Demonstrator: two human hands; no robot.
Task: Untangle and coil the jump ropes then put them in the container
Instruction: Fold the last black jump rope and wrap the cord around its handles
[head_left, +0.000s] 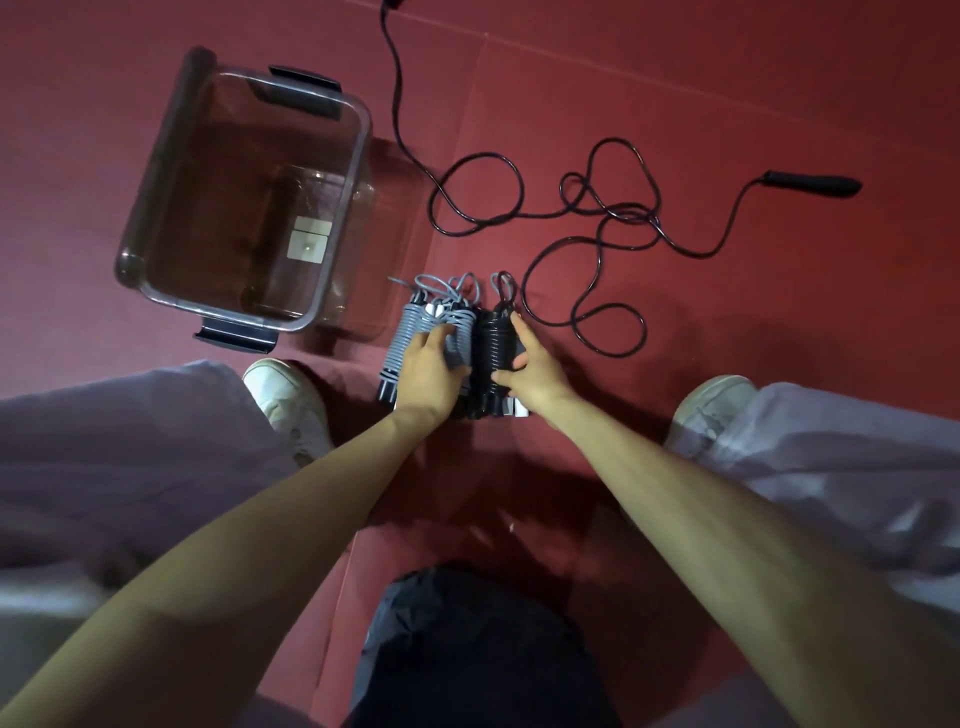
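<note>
Two coiled jump ropes lie side by side on the red floor mat between my feet. My left hand (428, 361) grips the grey coiled rope (402, 338). Beside it, my right hand (524, 364) grips the black coiled rope (491, 338), thumb on one side and fingers on the other. A third, black jump rope (597, 218) sprawls loose and looped on the mat beyond them, one handle (815, 183) at the far right and its other end running off the top edge. The clear plastic container (161, 171) with dark latches stands to the upper left, holding no ropes.
My white shoes (288, 395) (714, 400) flank the coiled ropes, with my pale trouser legs at both sides. The red mat has a seam running from the top centre down toward the container's corner.
</note>
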